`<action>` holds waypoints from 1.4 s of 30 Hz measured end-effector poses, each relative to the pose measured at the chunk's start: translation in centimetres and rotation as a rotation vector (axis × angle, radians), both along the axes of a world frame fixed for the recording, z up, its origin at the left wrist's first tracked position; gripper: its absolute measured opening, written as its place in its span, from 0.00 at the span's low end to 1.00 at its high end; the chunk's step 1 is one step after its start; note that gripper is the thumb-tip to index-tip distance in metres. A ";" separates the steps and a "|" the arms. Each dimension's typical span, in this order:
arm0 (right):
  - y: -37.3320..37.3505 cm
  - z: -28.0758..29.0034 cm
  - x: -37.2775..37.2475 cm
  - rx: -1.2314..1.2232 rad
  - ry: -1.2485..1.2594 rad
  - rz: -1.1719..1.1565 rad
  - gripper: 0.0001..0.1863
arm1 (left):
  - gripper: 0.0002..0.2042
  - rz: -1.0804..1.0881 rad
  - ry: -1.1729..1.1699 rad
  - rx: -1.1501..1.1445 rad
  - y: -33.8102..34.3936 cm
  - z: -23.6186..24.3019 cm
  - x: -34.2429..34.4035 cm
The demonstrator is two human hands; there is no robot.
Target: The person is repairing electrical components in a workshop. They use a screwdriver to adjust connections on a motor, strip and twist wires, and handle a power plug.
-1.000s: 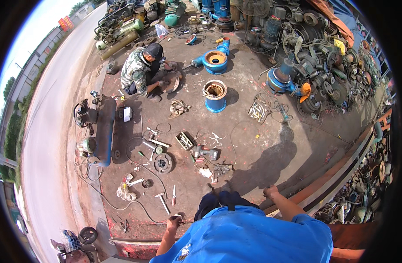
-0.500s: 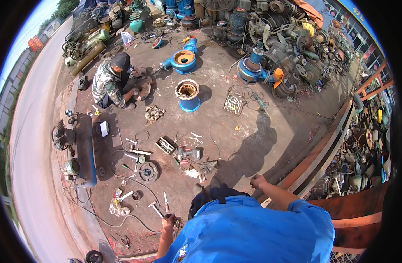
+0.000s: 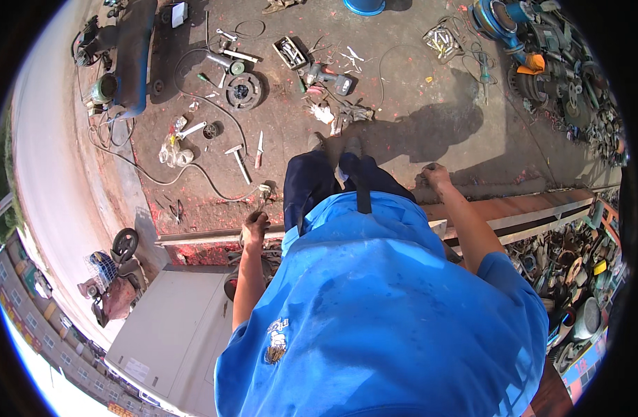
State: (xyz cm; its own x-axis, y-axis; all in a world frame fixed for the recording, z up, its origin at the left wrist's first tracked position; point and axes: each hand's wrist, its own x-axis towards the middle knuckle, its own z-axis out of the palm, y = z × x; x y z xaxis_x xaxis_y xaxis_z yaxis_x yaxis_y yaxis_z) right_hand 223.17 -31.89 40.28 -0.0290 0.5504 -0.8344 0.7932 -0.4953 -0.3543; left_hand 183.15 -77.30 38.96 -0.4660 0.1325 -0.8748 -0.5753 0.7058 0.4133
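My left hand [image 3: 255, 228] hangs beside my left thigh with its fingers curled. A small pale-tipped piece [image 3: 264, 190] shows just past those fingers; whether I hold it is unclear. My right hand [image 3: 436, 176] is held out to the right, fingers bent inward, and what is in it, if anything, is hidden. Closest to the left hand on the ground lie a hammer [image 3: 240, 164] and a knife [image 3: 259, 149]. Ahead of my shoes are a cordless power tool [image 3: 329, 78], pale rags [image 3: 322, 113] and a tray of small tools [image 3: 290, 53].
A round slotted metal part [image 3: 253, 99], a wrench [image 3: 189, 130] and a curving hose [image 3: 218, 191] lie at left. Beyond stands a blue-tanked compressor [image 3: 131, 73]. A rusty beam [image 3: 520, 210] runs along the right, with scrap piles [image 3: 576, 90] past it. A white vehicle [image 3: 169, 326] stands behind left.
My view has tipped down and back, bringing the white vehicle in and leaving the crouching co-worker out. My hands stay low at either side, fingers still bent.
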 end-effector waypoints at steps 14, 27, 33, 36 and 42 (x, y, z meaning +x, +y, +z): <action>2.7 -2.3 -22.1 -0.035 -0.087 -0.010 0.13 | 0.13 0.218 -0.127 -0.016 -2.7 -8.3 -15.6; 5.3 -1.7 -43.2 -0.010 -0.135 0.242 0.14 | 0.14 0.374 0.174 0.083 -4.0 -9.5 -39.8; 12.7 -5.5 -54.5 -0.034 -0.232 0.468 0.10 | 0.16 0.589 -0.038 -0.059 -5.8 -14.1 -35.8; 19.8 -8.3 -67.4 0.145 -0.239 0.870 0.10 | 0.13 0.856 -0.055 -0.001 -5.2 -18.3 -33.3; 30.6 -21.0 -99.6 0.294 0.191 0.996 0.12 | 0.13 0.993 0.030 -0.134 8.6 -20.5 -40.0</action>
State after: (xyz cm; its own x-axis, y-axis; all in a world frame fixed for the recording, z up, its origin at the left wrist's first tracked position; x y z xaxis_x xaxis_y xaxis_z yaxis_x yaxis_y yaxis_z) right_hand 123.61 -1.31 19.30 -0.6958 0.3856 -0.6060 0.7128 0.4742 -0.5168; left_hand 143.11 -68.68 18.46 -0.3338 -0.4274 -0.8401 -0.9199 -0.0467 0.3893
